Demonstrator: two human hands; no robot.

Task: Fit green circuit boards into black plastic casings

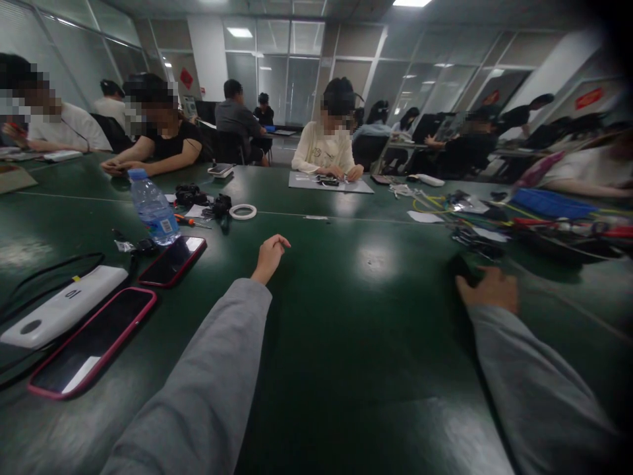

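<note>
Head view | left: red-edged phone flat on green table | white ring beyond left hand, empty, fingers loosely bent | right: dark cables just beyond right hand, thumb apart; blurred, grip cannot be told

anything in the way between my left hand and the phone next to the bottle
Nothing visible: only green tabletop lies between the left hand and the phone. The bottle stands beyond the phone, off that path.
</note>
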